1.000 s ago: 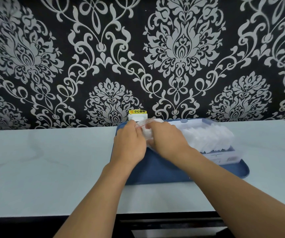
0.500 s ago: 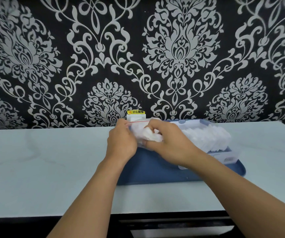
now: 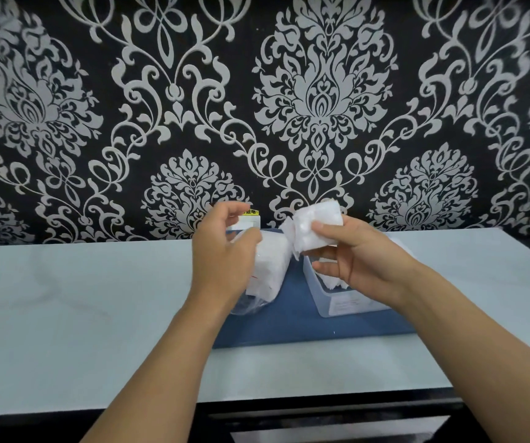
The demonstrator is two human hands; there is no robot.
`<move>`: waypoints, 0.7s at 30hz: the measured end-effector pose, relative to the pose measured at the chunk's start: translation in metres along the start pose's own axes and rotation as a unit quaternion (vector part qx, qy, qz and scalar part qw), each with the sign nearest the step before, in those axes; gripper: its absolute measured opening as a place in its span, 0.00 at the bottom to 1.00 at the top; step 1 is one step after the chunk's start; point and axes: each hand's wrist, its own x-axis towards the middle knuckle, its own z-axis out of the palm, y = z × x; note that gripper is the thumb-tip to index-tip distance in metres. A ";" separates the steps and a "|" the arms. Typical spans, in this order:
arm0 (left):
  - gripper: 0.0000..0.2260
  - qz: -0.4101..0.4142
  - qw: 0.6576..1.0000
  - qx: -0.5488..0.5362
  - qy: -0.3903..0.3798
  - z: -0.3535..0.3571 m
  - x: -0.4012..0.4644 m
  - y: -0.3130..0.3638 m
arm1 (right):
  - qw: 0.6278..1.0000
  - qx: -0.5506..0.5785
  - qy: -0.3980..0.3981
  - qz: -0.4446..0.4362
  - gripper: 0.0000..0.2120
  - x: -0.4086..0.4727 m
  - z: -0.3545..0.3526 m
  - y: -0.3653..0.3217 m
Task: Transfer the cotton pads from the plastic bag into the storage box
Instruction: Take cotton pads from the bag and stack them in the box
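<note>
My right hand (image 3: pixel 351 254) grips a white stack of cotton pads (image 3: pixel 316 227), raised above the clear storage box (image 3: pixel 343 303). More pads lie inside the box under that hand. My left hand (image 3: pixel 222 251) holds the clear plastic bag (image 3: pixel 268 270), which still has white pads in it and hangs over the left part of the blue tray (image 3: pixel 289 327). The bag's top edge is hidden behind my left fingers.
The blue tray lies on a pale countertop (image 3: pixel 81 298) against a black and silver patterned wall. A small white wall fitting with a yellow label (image 3: pixel 251 215) sits behind my left hand. The counter's front edge runs along the bottom.
My right hand has pulled a stack of pads out of the bag and lifted it to the right, over the box. My left hand has raised the bag and the hands have parted.
</note>
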 end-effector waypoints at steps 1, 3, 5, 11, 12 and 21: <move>0.16 0.012 1.000 0.011 -0.004 0.005 -0.004 0.001 | 1.000 0.013 0.005 -0.003 0.11 0.000 0.000 -0.001; 0.15 0.014 0.999 0.031 -0.006 0.012 -0.006 0.001 | 0.999 0.041 0.022 -0.008 0.10 -0.001 -0.001 -0.002; 0.12 -0.025 1.000 -0.008 -0.013 0.015 -0.006 0.003 | 0.998 0.060 0.031 -0.011 0.08 -0.001 -0.002 -0.003; 0.11 -0.191 0.924 -0.294 -0.151 0.028 -0.013 0.018 | 0.999 0.023 -0.014 -0.017 0.11 0.001 -0.001 0.003; 0.12 -0.189 0.920 -0.305 -0.154 0.029 -0.014 0.017 | 1.000 0.015 -0.017 -0.020 0.10 0.001 -0.001 0.003; 0.11 -0.203 0.926 -0.290 -0.130 0.031 -0.014 0.013 | 0.998 -0.016 -0.052 -0.039 0.16 0.008 -0.008 0.005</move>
